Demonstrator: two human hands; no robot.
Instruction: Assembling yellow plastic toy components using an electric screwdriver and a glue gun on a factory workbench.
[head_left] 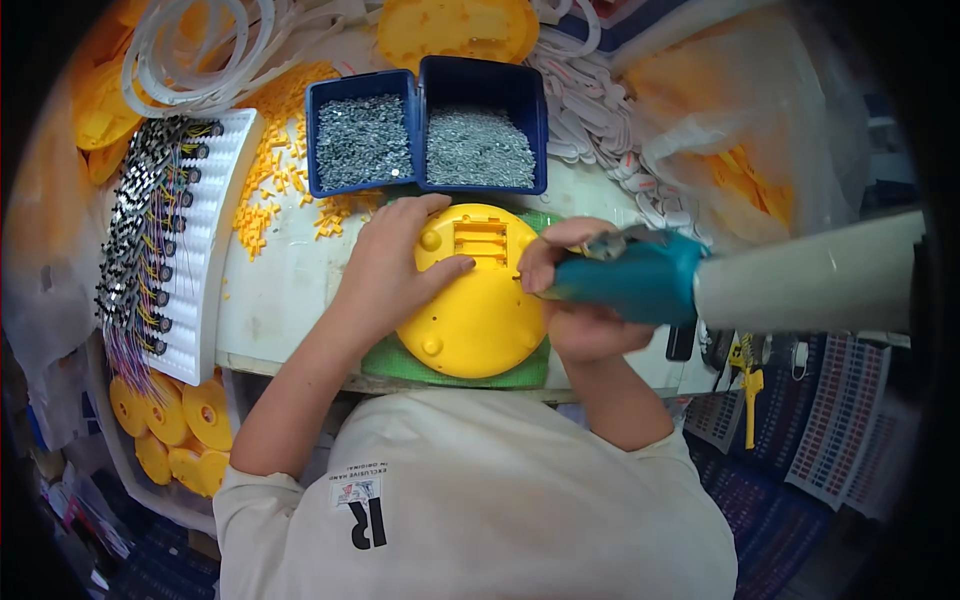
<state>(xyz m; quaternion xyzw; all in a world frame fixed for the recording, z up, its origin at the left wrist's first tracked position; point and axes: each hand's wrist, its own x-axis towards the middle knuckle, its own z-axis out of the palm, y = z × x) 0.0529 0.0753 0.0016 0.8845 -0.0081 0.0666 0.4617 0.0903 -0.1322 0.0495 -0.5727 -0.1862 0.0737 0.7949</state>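
A round yellow plastic housing (475, 325) lies on a green mat (393, 368) in front of me. Its battery compartment (480, 242) faces up, and screw posts and small holes dot the surface. My left hand (392, 262) grips the housing's left side, thumb on top and fingers along the far edge. On the right side, a teal power screwdriver (640, 278) is wrapped in my right hand (580, 320). The tool lies nearly sideways, its tip end at the housing's right part by the compartment; my fingers partly cover the tip. Whether it touches a screw cannot be made out.
Beyond the housing stand two blue bins, one (312, 150) beside the other (500, 85), holding small metal parts. Small yellow pieces (262, 190) are strewn left of them. A white foam tray (205, 330) carries wired components. White flat parts (575, 110) pile up at far right.
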